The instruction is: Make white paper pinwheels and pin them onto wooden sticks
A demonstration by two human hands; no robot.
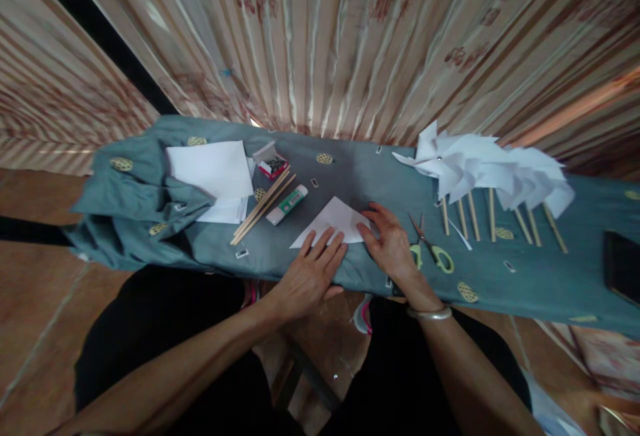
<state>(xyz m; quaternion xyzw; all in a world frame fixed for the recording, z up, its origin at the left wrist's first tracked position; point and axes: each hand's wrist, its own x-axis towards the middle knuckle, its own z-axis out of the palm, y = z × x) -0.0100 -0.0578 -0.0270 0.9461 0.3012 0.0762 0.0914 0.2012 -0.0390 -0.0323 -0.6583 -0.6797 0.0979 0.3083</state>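
A white sheet of paper folded into a triangle (336, 215) lies on the cloth in front of me, its peak pointing away. My left hand (311, 275) rests on its lower edge with fingers stretched out flat. At the right corner of the paper, my right hand (393, 246) touches it with thumb and fingertips spread apart. Close beside that hand lie scissors (431, 246) with light green handles, blades parted. To the left are a green and white glue stick (287, 205), several wooden sticks (263, 209) and a small red and white box (271, 161) with its lid up, holding small dark items.
White paper pinwheels (480, 163) on wooden sticks lie overlapped in a row at the right. White sheets (213, 166) are stacked at the left, partly under bunched cloth (135, 189). A dark phone-like object (623, 266) lies at the far right. A pleated curtain (320, 43) hangs behind the table.
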